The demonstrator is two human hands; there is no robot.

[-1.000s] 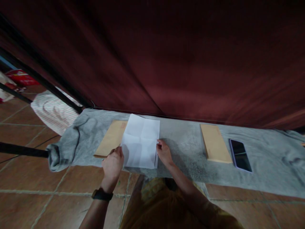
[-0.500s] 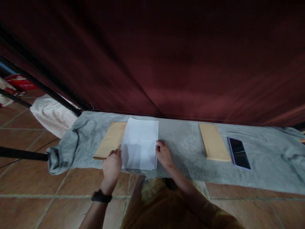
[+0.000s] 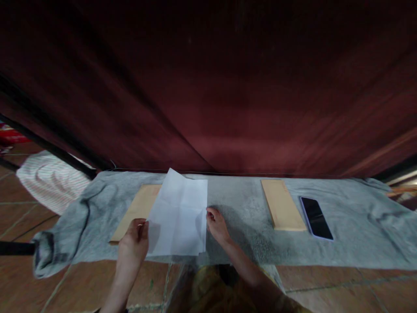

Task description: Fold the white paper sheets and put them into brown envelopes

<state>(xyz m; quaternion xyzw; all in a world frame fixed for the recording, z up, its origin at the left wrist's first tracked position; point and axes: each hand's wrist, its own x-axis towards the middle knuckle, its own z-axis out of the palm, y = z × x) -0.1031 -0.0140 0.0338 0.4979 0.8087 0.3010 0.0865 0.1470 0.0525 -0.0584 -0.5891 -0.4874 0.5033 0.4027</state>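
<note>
A white sheet of paper (image 3: pixel 179 213) is raised along its left side, with more paper edges showing under it at the lower right. My left hand (image 3: pixel 134 243) pinches the sheet's left edge. At the opposite edge, the closed fingers of my right hand (image 3: pixel 216 224) grip the paper; how many sheets they hold I cannot tell. The paper partly covers a brown envelope stack (image 3: pixel 137 210) on the left. Farther right lies another stack of brown envelopes (image 3: pixel 282 205).
A phone (image 3: pixel 316 218) with a purple edge lies right of the envelopes. Everything rests on a grey cloth (image 3: pixel 241 195) over a narrow surface. A dark red curtain (image 3: pixel 228 108) hangs behind it. Striped fabric (image 3: pixel 55 178) and a black bar (image 3: pixel 16 248) are at the left.
My left hand has moved left and lifted the paper's left edge, so the sheet now bends upward. My right hand stays at the right edge. The view has shifted slightly.
</note>
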